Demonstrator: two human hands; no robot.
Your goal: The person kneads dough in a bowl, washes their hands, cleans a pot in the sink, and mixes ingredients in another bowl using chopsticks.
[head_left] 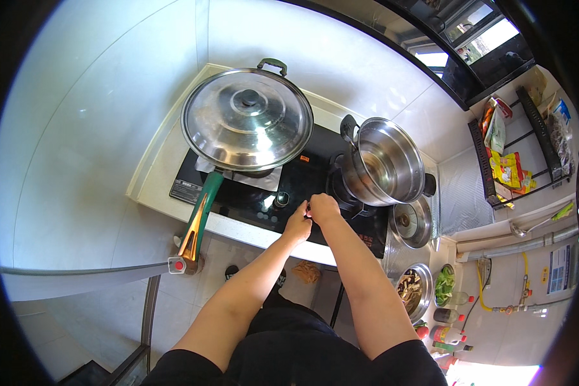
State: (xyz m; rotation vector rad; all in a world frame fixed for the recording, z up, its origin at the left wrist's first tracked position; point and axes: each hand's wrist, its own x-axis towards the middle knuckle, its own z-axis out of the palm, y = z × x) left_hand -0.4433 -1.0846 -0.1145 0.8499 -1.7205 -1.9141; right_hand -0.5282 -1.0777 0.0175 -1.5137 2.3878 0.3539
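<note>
My left hand (298, 225) and my right hand (325, 207) meet over the front of the black glass gas stove (302, 174). Both have their fingers closed together, touching at the tips. A small dark bit shows between them, too little to name. Just left of them is a round stove knob (281, 199). Beyond my right hand, a deep steel pot (391, 164) with dark handles stands lidless on the right burner. On the left burner sits a wok with a green-and-copper handle (201, 219), covered by a domed steel lid (248, 116).
Right of the stove are a glass-centred pot lid (410, 222), a steel bowl (424, 289) of cut dark-skinned pieces, a plate of green vegetables (444, 285) and several bottles (448, 315). A wall rack (486, 164) holds packets. A ladle (520, 228) hangs below it.
</note>
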